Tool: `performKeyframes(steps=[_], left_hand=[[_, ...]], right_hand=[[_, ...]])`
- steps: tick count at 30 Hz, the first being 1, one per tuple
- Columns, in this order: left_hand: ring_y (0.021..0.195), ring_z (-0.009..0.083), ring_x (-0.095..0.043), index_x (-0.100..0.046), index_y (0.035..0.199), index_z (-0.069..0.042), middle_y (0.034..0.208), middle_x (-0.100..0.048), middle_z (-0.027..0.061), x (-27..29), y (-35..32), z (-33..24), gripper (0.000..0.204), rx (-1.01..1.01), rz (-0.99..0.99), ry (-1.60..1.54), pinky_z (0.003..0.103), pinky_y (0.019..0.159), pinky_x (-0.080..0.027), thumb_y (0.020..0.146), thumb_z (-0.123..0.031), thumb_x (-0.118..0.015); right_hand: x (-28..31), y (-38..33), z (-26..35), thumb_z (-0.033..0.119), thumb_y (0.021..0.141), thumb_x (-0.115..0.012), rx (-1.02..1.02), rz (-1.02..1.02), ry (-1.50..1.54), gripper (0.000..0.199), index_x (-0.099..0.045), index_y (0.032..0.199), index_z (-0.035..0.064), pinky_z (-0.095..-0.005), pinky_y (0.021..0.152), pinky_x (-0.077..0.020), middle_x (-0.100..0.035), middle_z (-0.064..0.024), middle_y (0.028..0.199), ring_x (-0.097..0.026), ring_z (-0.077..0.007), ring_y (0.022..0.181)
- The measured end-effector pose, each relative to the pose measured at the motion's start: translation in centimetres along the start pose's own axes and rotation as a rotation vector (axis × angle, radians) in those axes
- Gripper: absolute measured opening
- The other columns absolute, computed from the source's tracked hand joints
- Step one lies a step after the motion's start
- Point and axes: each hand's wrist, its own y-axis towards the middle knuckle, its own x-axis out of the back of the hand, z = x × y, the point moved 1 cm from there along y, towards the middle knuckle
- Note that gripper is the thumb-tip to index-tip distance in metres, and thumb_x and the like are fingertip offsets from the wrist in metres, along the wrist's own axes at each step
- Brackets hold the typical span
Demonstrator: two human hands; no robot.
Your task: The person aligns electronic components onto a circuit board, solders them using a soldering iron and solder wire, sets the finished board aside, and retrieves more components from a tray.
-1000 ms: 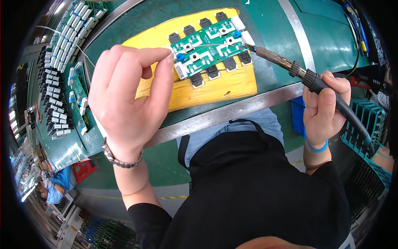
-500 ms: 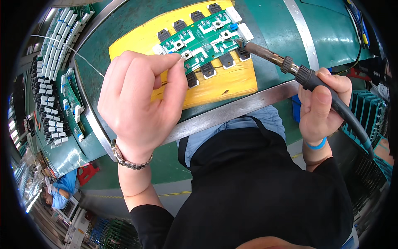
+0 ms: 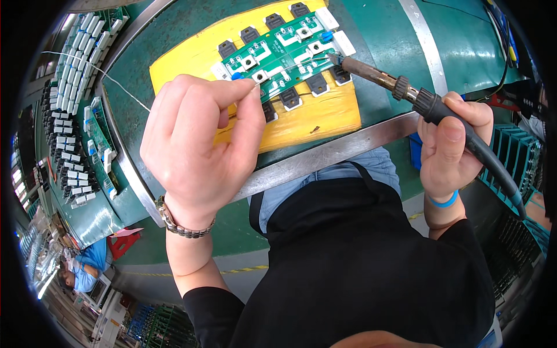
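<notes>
A green circuit board [image 3: 281, 51] lies on a yellow block [image 3: 217, 43], with black transistors [image 3: 317, 85] along both long sides. White blocks and small blue parts sit at its ends. My left hand [image 3: 200, 136] pinches a thin solder wire [image 3: 290, 65] between thumb and forefinger. The wire stretches over the board to its right end, and its other part trails off to the left. In my right hand [image 3: 452, 151] is a soldering iron [image 3: 426, 104], gripped by its black handle. Its tip is at the board's right end, close to the wire's end.
Further boards with white blocks [image 3: 81, 64] stand in rows at the left, beside another board [image 3: 101, 139]. A metal edge [image 3: 325, 152] borders the green table top. Cables hang at the upper right. A co-worker in blue [image 3: 87, 269] is at lower left.
The soldering iron's tip has moved very slightly left along the board's right end. My left hand has shifted a little to the right, still pinching the wire.
</notes>
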Motion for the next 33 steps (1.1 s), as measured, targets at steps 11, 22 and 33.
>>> performKeyframes(steps=[11, 22, 33], left_hand=[[0.057, 0.0084, -0.045, -0.068, 0.081, -0.001, 0.067, -0.055, 0.0015, 0.0, -0.2, -0.1, 0.011, -0.008, 0.033, -0.017, 0.023, 0.05, -0.033, 0.075, 0.006, -0.074], [0.055, 0.0165, -0.051, -0.066, 0.077, -0.006, 0.065, -0.057, 0.002, -0.4, -0.1, -0.2, 0.016, 0.003, 0.026, -0.022, 0.027, 0.049, -0.041, 0.068, 0.004, -0.076], [0.057, 0.0023, -0.038, -0.066, 0.083, 0.003, 0.074, -0.054, 0.0017, 1.3, -0.5, 0.8, 0.007, 0.057, -0.001, -0.137, 0.017, 0.049, -0.026, 0.08, 0.008, -0.07]], right_hand=[[0.0, 0.1, -0.1, 0.023, 0.101, -0.055, 0.011, 0.023, -0.051, 0.026, -0.048, 0.114, 0.0017, -0.021, 0.051, -0.0283, -0.047, -0.0029, 0.076, -0.035, -0.0037, 0.055], [-0.1, 0.1, -0.1, 0.024, 0.101, -0.054, 0.015, 0.001, -0.089, 0.026, -0.048, 0.114, 0.0019, -0.0208, 0.05, -0.0285, -0.046, -0.0017, 0.073, -0.035, -0.0036, 0.054], [0.1, 0.1, -0.1, 0.018, 0.097, -0.06, -0.009, 0.009, 0.131, 0.025, -0.048, 0.112, 0.0004, -0.022, 0.05, -0.035, -0.053, -0.0061, 0.075, -0.044, -0.0067, 0.055]])
